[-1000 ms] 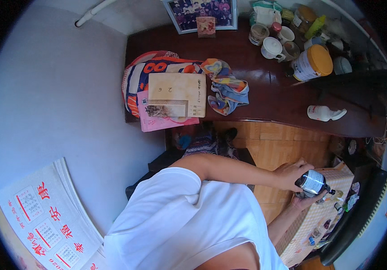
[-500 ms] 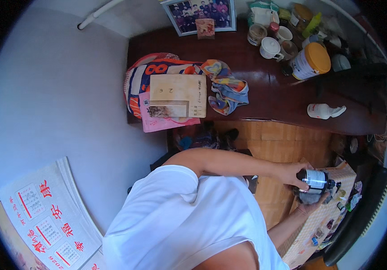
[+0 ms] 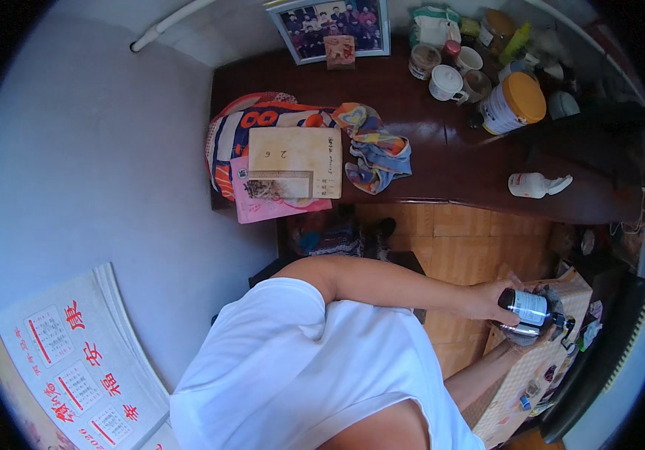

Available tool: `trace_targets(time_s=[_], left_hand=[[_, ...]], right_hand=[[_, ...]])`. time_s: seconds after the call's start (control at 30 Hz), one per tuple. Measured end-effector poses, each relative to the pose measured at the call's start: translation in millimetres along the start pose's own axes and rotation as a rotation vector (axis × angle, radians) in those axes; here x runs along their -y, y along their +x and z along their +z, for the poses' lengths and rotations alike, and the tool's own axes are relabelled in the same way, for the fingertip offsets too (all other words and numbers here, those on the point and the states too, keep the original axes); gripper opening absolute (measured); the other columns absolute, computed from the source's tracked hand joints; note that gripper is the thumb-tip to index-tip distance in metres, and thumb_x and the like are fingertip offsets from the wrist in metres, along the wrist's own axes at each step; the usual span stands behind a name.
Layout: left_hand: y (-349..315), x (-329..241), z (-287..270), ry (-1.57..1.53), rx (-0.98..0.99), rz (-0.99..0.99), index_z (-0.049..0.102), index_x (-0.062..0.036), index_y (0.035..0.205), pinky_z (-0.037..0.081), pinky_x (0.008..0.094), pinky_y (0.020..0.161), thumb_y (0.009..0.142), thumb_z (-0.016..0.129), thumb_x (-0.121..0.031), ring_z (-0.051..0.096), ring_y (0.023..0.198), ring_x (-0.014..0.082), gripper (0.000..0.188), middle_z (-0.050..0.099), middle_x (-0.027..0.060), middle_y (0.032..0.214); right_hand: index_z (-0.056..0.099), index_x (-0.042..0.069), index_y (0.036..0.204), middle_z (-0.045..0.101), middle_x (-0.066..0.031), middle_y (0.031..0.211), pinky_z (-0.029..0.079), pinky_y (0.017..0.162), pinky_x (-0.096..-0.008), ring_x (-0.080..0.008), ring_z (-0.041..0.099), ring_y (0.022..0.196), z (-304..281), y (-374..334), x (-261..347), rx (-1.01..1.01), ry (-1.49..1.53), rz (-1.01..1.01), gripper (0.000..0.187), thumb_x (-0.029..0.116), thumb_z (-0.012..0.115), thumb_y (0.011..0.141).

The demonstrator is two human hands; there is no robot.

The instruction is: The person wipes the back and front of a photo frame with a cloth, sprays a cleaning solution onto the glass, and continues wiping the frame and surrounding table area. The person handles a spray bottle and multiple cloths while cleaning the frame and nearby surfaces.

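Note:
My left hand (image 3: 491,301) grips the base end of a dark pump bottle (image 3: 528,308) with a pale label, tilted with its black pump pointing right. My right hand (image 3: 523,346) is below the bottle, closed around a grey cloth (image 3: 555,298) pressed against it. Part of the cloth shows beyond the bottle's upper side and part beneath it. The bottle hides most of the right fingers. Both hands are over the near edge of a low table with a checked cover (image 3: 506,405).
Small items lie on the checked table, beside a black sofa-like edge (image 3: 607,360). A dark red desk (image 3: 442,165) carries a white spray bottle (image 3: 538,185), a yellow-lidded tub (image 3: 513,105), cups, a patterned cloth (image 3: 379,150) and a booklet (image 3: 292,150). A wall calendar (image 3: 86,360) hangs left.
The bottle has shifted slightly right and down with my left hand. The grey cloth, earlier visible only beneath the bottle, now also shows around its far upper side.

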State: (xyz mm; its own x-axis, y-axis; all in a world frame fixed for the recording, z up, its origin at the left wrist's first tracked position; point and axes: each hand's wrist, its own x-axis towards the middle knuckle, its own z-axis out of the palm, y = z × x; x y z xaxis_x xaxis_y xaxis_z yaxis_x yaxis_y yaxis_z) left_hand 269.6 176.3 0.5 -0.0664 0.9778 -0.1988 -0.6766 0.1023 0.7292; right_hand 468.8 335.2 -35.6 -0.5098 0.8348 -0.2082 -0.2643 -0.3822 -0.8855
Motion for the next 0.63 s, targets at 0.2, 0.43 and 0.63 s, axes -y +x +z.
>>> trace_targets(time_s=[0.2,0.43,0.63], left_hand=[[2.0,6.5,-15.8,0.897,-0.182,0.358,0.041,-0.0067,0.137,0.049,0.0468,0.091,0.067,0.085,-0.027,0.059,0.111,0.0352,0.085,0.055,0.0198,0.126],[-3.6,-11.0,-32.7,0.862,-0.004,0.278,0.043,-0.0076,0.138,0.05,0.0448,0.086,0.072,0.082,-0.037,0.059,0.11,0.0371,0.082,0.057,0.0205,0.122],[-17.7,-11.2,-16.5,-0.225,0.307,-0.333,0.053,-0.0043,0.129,0.051,0.0437,0.09,0.084,0.074,-0.047,0.062,0.105,0.0267,0.065,0.061,0.0146,0.116]], right_hand=[[0.047,0.008,0.143,0.054,-0.0127,0.141,0.046,0.105,-0.0496,-0.0336,0.054,0.127,36.7,-11.7,-4.0,-0.442,0.009,0.163,0.082,0.066,0.06,0.086],[0.048,0.005,0.142,0.053,-0.0135,0.142,0.041,0.11,-0.0462,-0.0303,0.052,0.129,50.5,-6.4,3.1,-0.126,0.021,0.155,0.07,0.053,0.058,0.092],[0.033,0.003,0.152,0.044,-0.0133,0.151,0.026,0.119,-0.0472,-0.0353,0.041,0.138,3.5,-8.0,6.4,0.251,0.044,0.178,0.094,0.068,0.054,0.087]])
